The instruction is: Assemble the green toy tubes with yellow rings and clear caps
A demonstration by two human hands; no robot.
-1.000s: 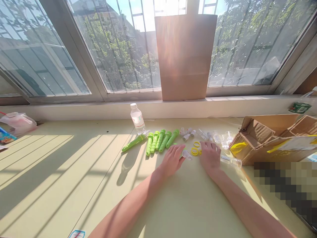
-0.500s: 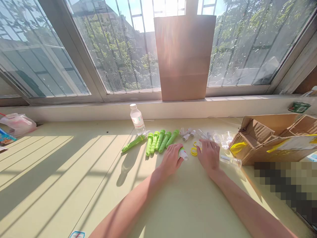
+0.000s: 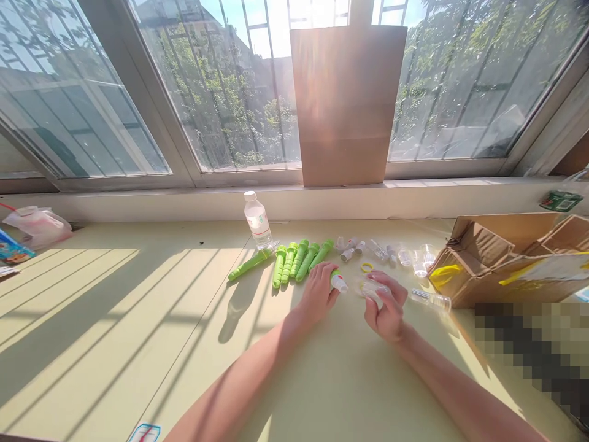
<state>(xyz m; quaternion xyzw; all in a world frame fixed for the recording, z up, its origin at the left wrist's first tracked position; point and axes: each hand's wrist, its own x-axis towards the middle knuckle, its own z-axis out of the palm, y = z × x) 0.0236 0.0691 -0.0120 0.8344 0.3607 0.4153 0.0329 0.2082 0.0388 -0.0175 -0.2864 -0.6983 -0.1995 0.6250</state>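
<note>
My left hand (image 3: 318, 287) is closed around a green tube with a white tip (image 3: 339, 283), which pokes out to the right of the fingers. To its right, my right hand (image 3: 389, 310) pinches a clear plastic piece (image 3: 372, 290) between thumb and fingers, a little above the table. A hint of yellow shows at that piece, too small to make out. Just beyond it lies a yellow ring (image 3: 367, 271). Several green ridged tubes (image 3: 301, 263) rest in a row past my left hand. Small white-and-clear parts (image 3: 348, 253) are scattered behind the ring.
A water bottle (image 3: 257, 222) stands at the back, left of the tubes. Clear cups (image 3: 419, 264) and a clear cylinder (image 3: 431, 301) lie near a cardboard box (image 3: 483, 288) on the right. A cardboard sheet (image 3: 347, 110) leans against the window. Far left is a plastic bag (image 3: 41, 226).
My right hand has turned and drawn slightly toward me, with the clear plastic piece now visible in its fingers. One of the yellow rings no longer shows on the table. My left hand keeps its hold.
</note>
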